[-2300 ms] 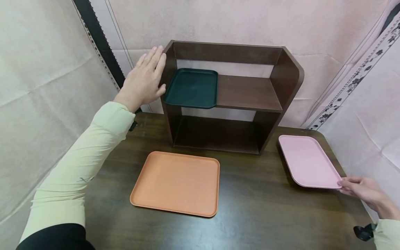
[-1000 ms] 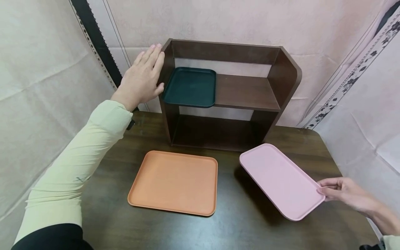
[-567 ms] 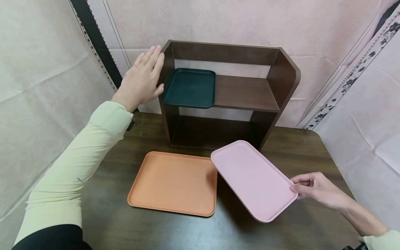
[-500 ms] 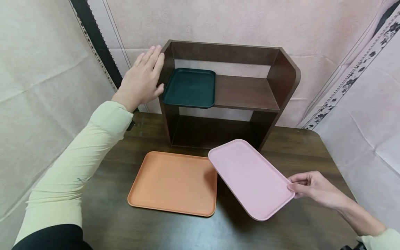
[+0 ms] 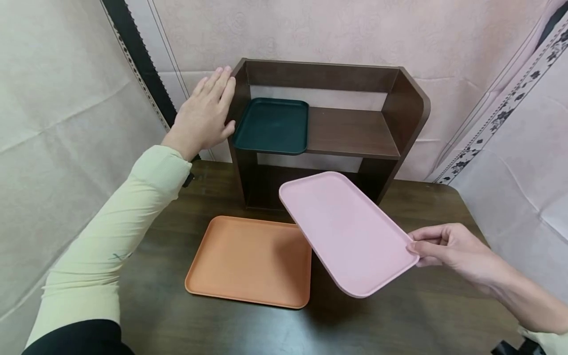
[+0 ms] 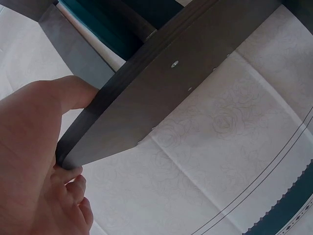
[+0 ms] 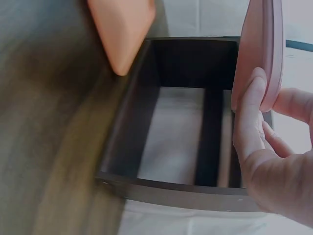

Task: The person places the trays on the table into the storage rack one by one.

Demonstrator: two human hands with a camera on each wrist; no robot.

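Observation:
A pink tray (image 5: 346, 231) is raised over the table at a tilt, overlapping the orange tray's right edge in the head view. My right hand (image 5: 452, 249) pinches its near right corner, thumb on top and fingers beneath. The right wrist view shows the same pink tray (image 7: 259, 54) edge-on between thumb and fingers. My left hand (image 5: 204, 113) rests against the left side panel of a dark brown shelf (image 5: 350, 130), fingers straight. In the left wrist view, the thumb touches the panel's edge (image 6: 122, 73). A dark green tray (image 5: 271, 125) lies on the shelf's upper level, left side.
An orange tray (image 5: 248, 261) lies flat on the dark wooden table (image 5: 177, 315) in front of the shelf. Pale cloth (image 5: 443, 39) hangs behind and at both sides. The shelf's lower level is partly hidden by the pink tray.
My right hand has lifted the pink tray from the table's right side and carried it left, turning it, then higher, to before the shelf. My left hand has stayed on the shelf panel.

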